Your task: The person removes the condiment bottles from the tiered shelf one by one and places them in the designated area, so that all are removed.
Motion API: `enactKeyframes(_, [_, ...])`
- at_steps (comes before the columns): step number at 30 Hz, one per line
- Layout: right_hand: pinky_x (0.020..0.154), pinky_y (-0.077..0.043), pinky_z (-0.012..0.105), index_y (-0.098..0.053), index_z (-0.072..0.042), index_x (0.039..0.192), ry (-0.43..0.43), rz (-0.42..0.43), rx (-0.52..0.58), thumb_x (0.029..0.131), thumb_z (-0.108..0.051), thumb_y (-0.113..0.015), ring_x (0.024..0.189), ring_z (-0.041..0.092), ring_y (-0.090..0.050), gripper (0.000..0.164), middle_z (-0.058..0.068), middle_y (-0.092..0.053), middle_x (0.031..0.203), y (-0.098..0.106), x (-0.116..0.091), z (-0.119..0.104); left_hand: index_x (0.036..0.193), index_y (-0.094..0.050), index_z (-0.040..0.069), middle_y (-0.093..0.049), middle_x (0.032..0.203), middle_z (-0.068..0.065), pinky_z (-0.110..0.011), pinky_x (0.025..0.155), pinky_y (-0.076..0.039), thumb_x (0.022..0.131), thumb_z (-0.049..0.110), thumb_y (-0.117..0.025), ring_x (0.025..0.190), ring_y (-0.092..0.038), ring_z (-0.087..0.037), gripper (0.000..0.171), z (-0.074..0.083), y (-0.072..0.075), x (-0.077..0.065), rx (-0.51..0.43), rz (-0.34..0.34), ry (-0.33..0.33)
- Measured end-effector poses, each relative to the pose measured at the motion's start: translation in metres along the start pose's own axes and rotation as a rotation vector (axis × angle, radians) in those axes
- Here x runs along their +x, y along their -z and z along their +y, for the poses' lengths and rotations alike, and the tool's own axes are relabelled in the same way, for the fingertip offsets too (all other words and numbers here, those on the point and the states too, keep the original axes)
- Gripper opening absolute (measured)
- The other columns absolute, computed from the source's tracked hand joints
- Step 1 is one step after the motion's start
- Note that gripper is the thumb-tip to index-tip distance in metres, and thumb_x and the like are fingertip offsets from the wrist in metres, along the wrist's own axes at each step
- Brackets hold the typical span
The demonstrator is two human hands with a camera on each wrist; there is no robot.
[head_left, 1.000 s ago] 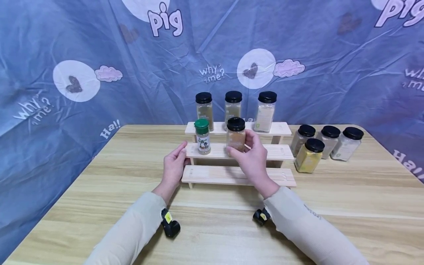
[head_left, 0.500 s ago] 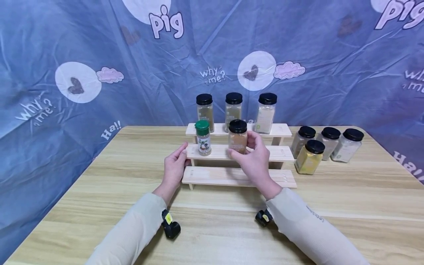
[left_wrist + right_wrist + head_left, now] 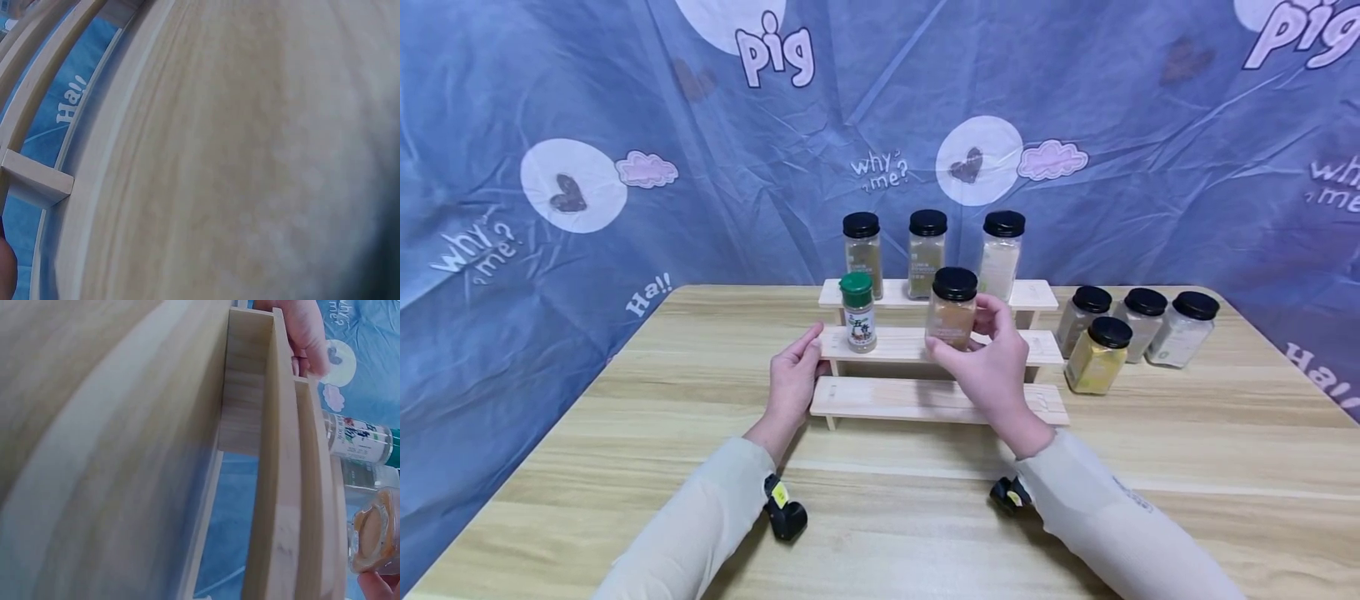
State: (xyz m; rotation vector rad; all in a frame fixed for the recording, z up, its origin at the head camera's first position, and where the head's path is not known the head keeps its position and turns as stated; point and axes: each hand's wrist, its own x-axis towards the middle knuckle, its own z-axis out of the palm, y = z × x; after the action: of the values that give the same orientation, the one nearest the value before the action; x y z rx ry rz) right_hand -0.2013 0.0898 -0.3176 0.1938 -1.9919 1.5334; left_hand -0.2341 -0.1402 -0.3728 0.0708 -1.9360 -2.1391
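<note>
A three-tier wooden rack (image 3: 917, 398) stands on the table. My left hand (image 3: 793, 375) grips the left end of its middle step; in the right wrist view those fingers (image 3: 310, 344) curl at the step's end. My right hand (image 3: 992, 367) holds a spice jar (image 3: 953, 321) of orange-brown powder with a black lid, thumb in front and fingers behind. The jar is upright at the middle step, and its base shows in the right wrist view. To its left on that step stands a green-capped shaker (image 3: 860, 321). The left wrist view shows mostly tabletop and rack edges.
On the top step stand two cumin jars (image 3: 928, 265) and a jar of pale powder (image 3: 1000, 265). Right of the rack, a yellow jar (image 3: 1096, 363) is grouped with several black-lidded jars (image 3: 1182, 335). A blue printed cloth (image 3: 737, 183) hangs behind the table.
My right hand has shifted the orange-brown jar to the right along the middle step, away from the green-capped shaker. My left hand keeps its place on the rack.
</note>
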Motion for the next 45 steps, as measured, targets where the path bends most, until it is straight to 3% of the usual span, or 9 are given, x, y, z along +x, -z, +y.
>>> enactKeyframes(7, [0.066,-0.049,0.009,-0.052,0.003,0.115,0.079,0.058,-0.045,0.060,0.000,-0.080,0.081,0.007,-0.053,0.062,0.009,-0.059,0.088,0.014,0.001,-0.008,0.129,-0.052,0.003,-0.048,0.137,-0.008,-0.019,0.083,-0.052,0.096,0.011,-0.047,0.112,-0.055,-0.023,0.034,0.001,0.000,-0.001,-0.010,-0.001,-0.003])
enactKeyframes(15, [0.062,-0.048,0.010,-0.053,0.003,0.115,0.149,0.088,-0.056,0.058,0.002,-0.080,0.076,0.007,-0.052,0.063,-0.002,-0.056,0.082,0.034,0.001,-0.017,0.129,-0.052,0.003,-0.047,0.138,-0.008,-0.018,0.081,-0.053,0.096,0.012,-0.047,0.112,-0.055,-0.023,0.034,-0.001,-0.001,0.000,-0.011,0.000,0.001])
enactKeyframes(22, [0.062,-0.047,0.010,-0.053,0.002,0.117,0.114,0.133,-0.052,0.060,0.003,-0.079,0.078,0.006,-0.051,0.063,-0.012,-0.052,0.084,0.050,0.001,-0.022,0.130,-0.052,0.004,-0.047,0.139,-0.008,-0.018,0.083,-0.052,0.097,0.012,-0.047,0.113,-0.054,-0.022,0.034,0.000,0.000,-0.001,-0.016,-0.007,0.004])
enactKeyframes(28, [0.060,-0.046,0.009,-0.054,0.002,0.116,0.148,0.188,-0.059,0.061,0.002,-0.077,0.075,0.005,-0.051,0.060,-0.012,-0.053,0.083,0.064,0.006,-0.021,0.130,-0.052,0.004,-0.047,0.138,-0.009,-0.020,0.085,-0.051,0.097,0.012,-0.046,0.114,-0.054,-0.024,0.034,0.000,0.000,-0.001,-0.014,-0.007,0.001])
enactKeyframes(35, [0.062,-0.044,0.008,-0.056,-0.002,0.117,0.148,0.246,-0.136,0.063,0.000,-0.075,0.077,0.002,-0.052,0.058,-0.019,-0.053,0.084,0.085,0.010,-0.014,0.130,-0.051,0.003,-0.046,0.138,-0.011,-0.025,0.088,-0.050,0.097,0.011,-0.045,0.116,-0.053,-0.027,0.034,0.000,0.000,-0.001,-0.009,-0.012,-0.002])
enactKeyframes(45, [0.059,-0.043,0.005,-0.061,-0.012,0.114,0.168,0.306,-0.215,0.061,0.001,-0.076,0.075,0.000,-0.051,0.057,-0.017,-0.056,0.088,0.113,0.019,0.001,0.130,-0.051,0.002,-0.046,0.139,-0.010,-0.023,0.086,-0.051,0.097,0.010,-0.046,0.114,-0.054,-0.027,0.034,0.000,-0.001,-0.001,-0.017,-0.009,-0.006])
